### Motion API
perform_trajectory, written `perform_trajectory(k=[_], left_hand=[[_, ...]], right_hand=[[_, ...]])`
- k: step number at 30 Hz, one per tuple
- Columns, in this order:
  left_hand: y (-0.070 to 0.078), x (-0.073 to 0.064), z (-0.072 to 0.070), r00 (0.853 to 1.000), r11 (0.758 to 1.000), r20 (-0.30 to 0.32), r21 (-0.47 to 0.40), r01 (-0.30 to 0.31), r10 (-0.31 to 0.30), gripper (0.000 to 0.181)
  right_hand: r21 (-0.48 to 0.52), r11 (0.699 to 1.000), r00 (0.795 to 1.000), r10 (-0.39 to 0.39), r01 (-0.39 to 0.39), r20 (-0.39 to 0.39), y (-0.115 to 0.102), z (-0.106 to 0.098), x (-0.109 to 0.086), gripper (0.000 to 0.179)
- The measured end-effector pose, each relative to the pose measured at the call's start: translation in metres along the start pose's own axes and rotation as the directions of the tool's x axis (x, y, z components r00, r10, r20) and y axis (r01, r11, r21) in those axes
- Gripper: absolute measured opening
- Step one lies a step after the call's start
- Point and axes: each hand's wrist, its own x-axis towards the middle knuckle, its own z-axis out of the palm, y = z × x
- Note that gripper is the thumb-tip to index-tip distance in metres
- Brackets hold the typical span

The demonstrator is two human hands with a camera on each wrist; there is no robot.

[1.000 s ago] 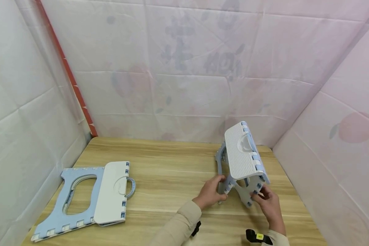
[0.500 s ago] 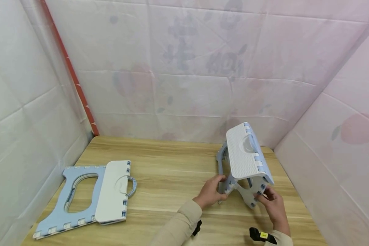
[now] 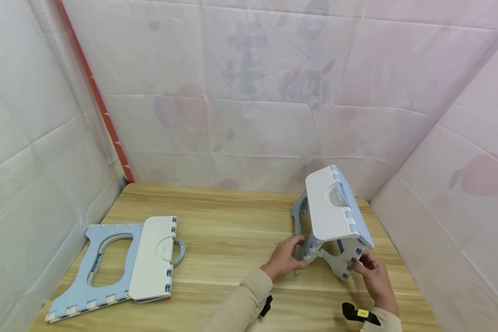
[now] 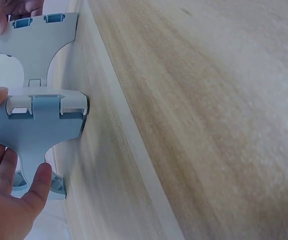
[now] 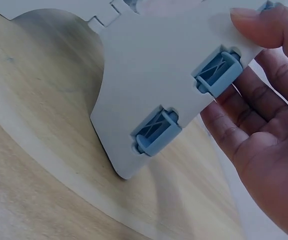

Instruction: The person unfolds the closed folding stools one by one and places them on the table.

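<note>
A half-unfolded white and light-blue folding stool (image 3: 329,203) stands on the table at the right, its two-part top bent like a ridge. My left hand (image 3: 285,259) grips its near left leg panel. In the left wrist view, fingers of the left hand (image 4: 8,210) wrap the blue panel beside its hinge. At the right leg panel (image 5: 149,80), my right hand (image 3: 377,279) pinches the outer edge. The right wrist view shows the thumb (image 5: 259,27) on the panel's face and the other fingers behind it.
A second folding stool (image 3: 149,258), folded flat with a loop handle, lies at the left of the wood-grain table (image 3: 228,221). Pale printed sheeting (image 3: 249,129) walls the table at the back and both sides.
My right hand has moved to the right with the right leg panel, spreading the stool's legs and top wider. My left hand keeps its grip in nearly the same place.
</note>
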Motion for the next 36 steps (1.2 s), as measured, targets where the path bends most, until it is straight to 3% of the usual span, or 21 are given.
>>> perform_trajectory(k=[14,31,36], left_hand=[[0.0005,0.0030,-0.0039,0.998,0.999,0.043,-0.006,0.054,-0.054,0.065],[0.0037,0.0013,-0.0049,1.000,1.000,0.010,-0.016,-0.026,0.026,0.062],[0.0045,0.0009,-0.0054,1.000,1.000,0.011,-0.012,-0.018,0.018,0.061]], right_hand=[[0.053,0.999,0.999,0.001,-0.003,0.034,-0.0025,-0.0055,0.0021,0.039],[0.078,0.997,0.999,0.020,-0.024,0.042,-0.0043,-0.0051,-0.0002,0.040],[0.086,0.996,0.999,0.017,-0.020,0.035,-0.0049,-0.0032,-0.0020,0.036]])
